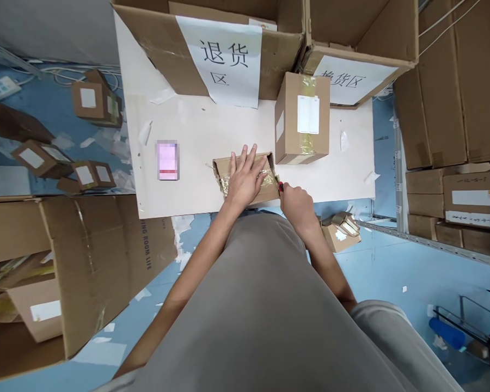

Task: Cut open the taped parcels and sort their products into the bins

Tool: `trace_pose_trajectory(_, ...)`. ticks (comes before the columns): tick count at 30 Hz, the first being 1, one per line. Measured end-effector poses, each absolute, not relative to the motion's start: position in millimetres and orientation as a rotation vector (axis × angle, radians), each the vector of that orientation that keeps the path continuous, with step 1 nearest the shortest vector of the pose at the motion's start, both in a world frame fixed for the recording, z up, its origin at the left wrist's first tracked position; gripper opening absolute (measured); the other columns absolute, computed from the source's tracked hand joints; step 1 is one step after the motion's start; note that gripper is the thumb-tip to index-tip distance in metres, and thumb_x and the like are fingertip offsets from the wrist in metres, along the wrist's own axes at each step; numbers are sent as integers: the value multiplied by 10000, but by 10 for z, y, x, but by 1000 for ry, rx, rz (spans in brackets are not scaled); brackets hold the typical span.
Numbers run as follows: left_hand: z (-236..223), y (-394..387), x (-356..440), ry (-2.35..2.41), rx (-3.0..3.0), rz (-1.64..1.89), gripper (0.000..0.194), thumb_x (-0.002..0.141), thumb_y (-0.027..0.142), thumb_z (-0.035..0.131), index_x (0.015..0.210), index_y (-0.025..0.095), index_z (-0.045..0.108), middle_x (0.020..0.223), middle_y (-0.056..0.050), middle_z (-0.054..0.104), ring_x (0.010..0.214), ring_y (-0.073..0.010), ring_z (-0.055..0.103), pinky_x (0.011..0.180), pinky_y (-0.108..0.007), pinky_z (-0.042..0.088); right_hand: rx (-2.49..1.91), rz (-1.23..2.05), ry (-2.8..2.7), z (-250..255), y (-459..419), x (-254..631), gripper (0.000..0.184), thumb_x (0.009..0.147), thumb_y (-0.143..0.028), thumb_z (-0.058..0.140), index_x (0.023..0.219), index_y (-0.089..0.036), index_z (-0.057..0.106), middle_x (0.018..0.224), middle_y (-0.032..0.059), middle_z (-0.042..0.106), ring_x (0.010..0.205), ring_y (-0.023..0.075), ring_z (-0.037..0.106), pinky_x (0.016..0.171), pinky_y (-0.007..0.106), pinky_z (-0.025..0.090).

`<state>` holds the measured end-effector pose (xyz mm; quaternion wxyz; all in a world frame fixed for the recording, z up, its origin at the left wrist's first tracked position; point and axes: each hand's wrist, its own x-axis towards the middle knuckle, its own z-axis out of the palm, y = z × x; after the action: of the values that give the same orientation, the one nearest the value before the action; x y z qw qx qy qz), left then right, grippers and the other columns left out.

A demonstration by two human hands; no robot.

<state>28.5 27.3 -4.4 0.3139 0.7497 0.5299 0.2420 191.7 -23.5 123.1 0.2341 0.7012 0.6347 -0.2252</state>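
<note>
My left hand (244, 177) lies flat with its fingers spread on top of a small cardboard box (265, 193) at the table's near edge. Shiny tape runs across this box, and its ends look torn. At the box's right end, my right hand (298, 206) is closed round a red and black box cutter (281, 187), mostly hidden in the fist. The cutter's tip meets the box's right edge; I cannot make out the blade. Just behind stands a taller taped carton (283, 130) with a white label.
Two large open cartons with paper signs, one on the left (159, 51) and one on the right (406, 65), line the back of the white table (200, 136). A blurred pink item (167, 161) lies at left. Small boxes and paper scraps litter the blue floor (375, 272).
</note>
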Motion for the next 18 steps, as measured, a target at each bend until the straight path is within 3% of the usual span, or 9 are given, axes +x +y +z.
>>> trace_pose_trajectory(7,-106,259,279,1425,2055,597,590,1183,499,509,1754,362,574,1958,-56,302,1853,-384,170,1488,-740,-11,1913,-645,1721,1425,-443,1937,388,1199,-146,395,1424,-98,707,1308,259,822,1256,319,815,1007,373,613)
trace_pose_trajectory(14,-190,341,177,1501,2073,590,646,1205,566,447,1776,279,544,1960,-104,288,1859,-400,125,1483,-745,-14,1945,-673,1783,1281,-168,1836,423,1164,-79,402,1433,-112,727,1348,271,815,1320,329,808,1063,369,603)
trace_pose_trajectory(18,-249,417,102,1519,2077,621,657,1202,574,457,1777,268,546,1957,-114,297,1856,-406,136,1484,-745,0,2037,-799,1837,1150,-85,1980,357,1203,-213,475,1423,-128,744,1302,241,849,1227,331,839,1020,363,613)
